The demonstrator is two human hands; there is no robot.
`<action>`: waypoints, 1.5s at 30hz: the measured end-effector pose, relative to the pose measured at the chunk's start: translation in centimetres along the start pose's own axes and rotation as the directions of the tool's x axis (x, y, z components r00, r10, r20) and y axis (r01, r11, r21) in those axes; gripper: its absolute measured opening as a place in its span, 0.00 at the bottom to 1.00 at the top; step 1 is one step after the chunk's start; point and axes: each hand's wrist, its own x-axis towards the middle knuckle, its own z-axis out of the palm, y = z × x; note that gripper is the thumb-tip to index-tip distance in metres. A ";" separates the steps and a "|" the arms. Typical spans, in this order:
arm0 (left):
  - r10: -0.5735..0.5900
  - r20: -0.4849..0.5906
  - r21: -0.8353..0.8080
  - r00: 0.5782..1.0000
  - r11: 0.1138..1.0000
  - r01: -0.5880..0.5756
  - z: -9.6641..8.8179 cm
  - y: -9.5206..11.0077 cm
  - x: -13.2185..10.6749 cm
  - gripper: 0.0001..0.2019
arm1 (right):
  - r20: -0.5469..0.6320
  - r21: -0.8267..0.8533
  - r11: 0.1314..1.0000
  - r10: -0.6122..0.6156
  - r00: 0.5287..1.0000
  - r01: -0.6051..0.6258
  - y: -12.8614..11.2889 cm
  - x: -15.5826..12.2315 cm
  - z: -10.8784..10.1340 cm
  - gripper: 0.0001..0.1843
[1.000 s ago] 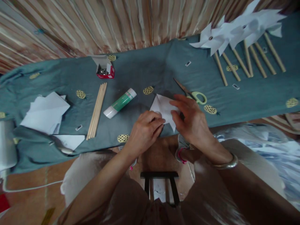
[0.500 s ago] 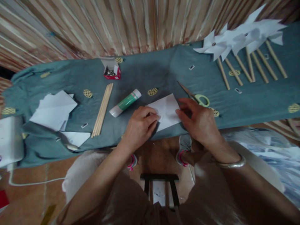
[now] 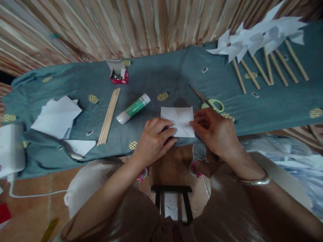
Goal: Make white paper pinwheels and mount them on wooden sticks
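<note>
1. The paper square (image 3: 179, 119) lies flat by the near edge of the cloth-covered table (image 3: 156, 77), between the glue stick (image 3: 133, 108) and the scissors (image 3: 210, 102).
2. The left hand (image 3: 153, 143) presses bent fingers on its near-left corner and grips nothing. The right hand (image 3: 217, 134) meets its right edge; I cannot tell whether it pinches.
3. Uneven pressure could slide the sheet on the cloth and skew a crease.
4. The sheet looks slightly wider than deep, with its long axis left-right and its edges square to the table.

Under your fingers lies a matt white paper square (image 3: 179, 121) on matt teal cloth (image 3: 156, 77); nearby are smooth wooden sticks (image 3: 109, 111), a glossy plastic glue stick (image 3: 133, 108) and plastic-handled metal scissors (image 3: 210, 103).
</note>
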 end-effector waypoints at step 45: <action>0.030 -0.009 -0.032 1.000 0.999 -0.030 0.2 0.5 -0.1 0.08 | -0.027 0.091 0.949 -0.299 0.954 0.300 -2.1 0.8 4.0 0.06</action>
